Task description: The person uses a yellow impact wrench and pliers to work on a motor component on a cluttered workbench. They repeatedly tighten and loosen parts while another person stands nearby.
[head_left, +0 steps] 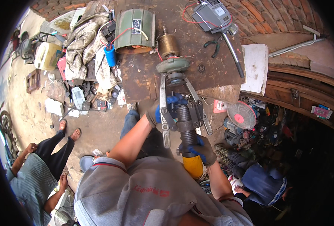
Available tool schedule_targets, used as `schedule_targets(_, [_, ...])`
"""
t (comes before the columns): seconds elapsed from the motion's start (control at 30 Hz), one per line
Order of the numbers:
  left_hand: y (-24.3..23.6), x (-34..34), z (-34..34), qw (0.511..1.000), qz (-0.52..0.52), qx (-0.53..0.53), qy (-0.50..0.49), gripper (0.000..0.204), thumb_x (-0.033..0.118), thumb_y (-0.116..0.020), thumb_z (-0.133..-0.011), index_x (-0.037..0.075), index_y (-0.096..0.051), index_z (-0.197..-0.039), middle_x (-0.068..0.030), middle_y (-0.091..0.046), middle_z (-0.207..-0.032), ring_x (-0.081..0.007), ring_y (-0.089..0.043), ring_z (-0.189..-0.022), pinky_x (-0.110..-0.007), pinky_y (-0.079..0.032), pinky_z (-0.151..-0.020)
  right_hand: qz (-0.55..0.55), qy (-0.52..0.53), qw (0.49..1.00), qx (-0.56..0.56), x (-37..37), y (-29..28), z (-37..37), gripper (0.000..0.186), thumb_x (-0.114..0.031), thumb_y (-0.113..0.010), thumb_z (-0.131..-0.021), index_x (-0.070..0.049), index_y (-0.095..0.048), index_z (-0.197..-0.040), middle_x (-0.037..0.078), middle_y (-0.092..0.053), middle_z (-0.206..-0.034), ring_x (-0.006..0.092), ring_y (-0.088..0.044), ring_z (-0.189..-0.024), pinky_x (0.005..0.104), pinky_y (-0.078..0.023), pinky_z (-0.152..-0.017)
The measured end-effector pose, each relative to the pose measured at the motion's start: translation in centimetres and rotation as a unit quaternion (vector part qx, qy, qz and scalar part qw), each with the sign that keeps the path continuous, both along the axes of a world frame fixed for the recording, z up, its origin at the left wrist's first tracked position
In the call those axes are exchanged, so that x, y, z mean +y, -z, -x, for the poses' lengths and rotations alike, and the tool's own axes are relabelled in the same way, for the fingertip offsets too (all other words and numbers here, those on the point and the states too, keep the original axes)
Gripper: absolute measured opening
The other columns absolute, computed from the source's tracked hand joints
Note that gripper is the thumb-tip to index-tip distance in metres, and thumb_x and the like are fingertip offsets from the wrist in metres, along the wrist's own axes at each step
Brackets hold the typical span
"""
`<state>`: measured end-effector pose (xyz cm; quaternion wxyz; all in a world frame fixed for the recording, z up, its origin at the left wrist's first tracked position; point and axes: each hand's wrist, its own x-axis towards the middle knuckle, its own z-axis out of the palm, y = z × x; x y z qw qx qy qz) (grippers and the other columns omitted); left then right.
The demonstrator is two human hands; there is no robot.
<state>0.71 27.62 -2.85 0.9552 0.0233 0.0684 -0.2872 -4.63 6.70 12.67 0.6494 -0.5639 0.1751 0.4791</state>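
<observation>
A hydraulic gear puller (pixel 187 113) with a threaded body and yellow lower end points from my waist toward the wooden workbench (pixel 140 79). Its two steel arms reach around a pulley-like hub below the green motor end cover (pixel 172 65). Behind that cover, the copper-coloured rotor (pixel 168 46) lies with its shaft pointing away. My gloved left hand (pixel 160 110) is closed around the puller near its left arm, blue fingers across the middle. Lower down, my gloved right hand (pixel 203 150) grips the puller just above the yellow part. The palms are partly hidden.
On the bench are a green motor housing (pixel 140 28), blue capacitor (pixel 109 56), pliers (pixel 212 48), bearing (pixel 201 68) and grey meter (pixel 212 16). A fan (pixel 241 115) and clutter stand at right. One person (pixel 33 173) is at left, another (pixel 263 184) at lower right.
</observation>
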Motion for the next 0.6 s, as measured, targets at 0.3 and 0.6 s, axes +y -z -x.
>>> schedule_targets(0.3, [0.1,-1.6,-2.1,0.992,0.092,-0.012,-0.081,0.025,0.025,-0.065,-0.095,0.012,-0.06,-0.116,-0.0223,-0.06,-0.129,-0.0391,-0.057,-0.122,-0.051,-0.045,-0.104,0.007,-0.007,1.0,-0.009,0.0,0.0,0.2,0.054,-0.023,-0.07,-0.083,0.008,-0.053,-0.124,0.016,-0.069,-0.103,0.0222,-0.068,-0.092,0.0347,-0.054,-0.085])
schedule_targets(0.6, [0.2,-1.2,-2.8,0.996,0.042,-0.059,-0.042,0.026,0.022,-0.064,-0.096,0.005,-0.058,-0.115,-0.0192,-0.063,-0.121,-0.0345,-0.061,-0.117,-0.047,-0.052,-0.098,-0.014,-0.005,1.0,-0.007,-0.2,-0.5,-0.2,0.049,-0.014,-0.067,-0.085,0.009,-0.051,-0.125,0.017,-0.068,-0.103,0.024,-0.069,-0.092,0.0355,-0.054,-0.086])
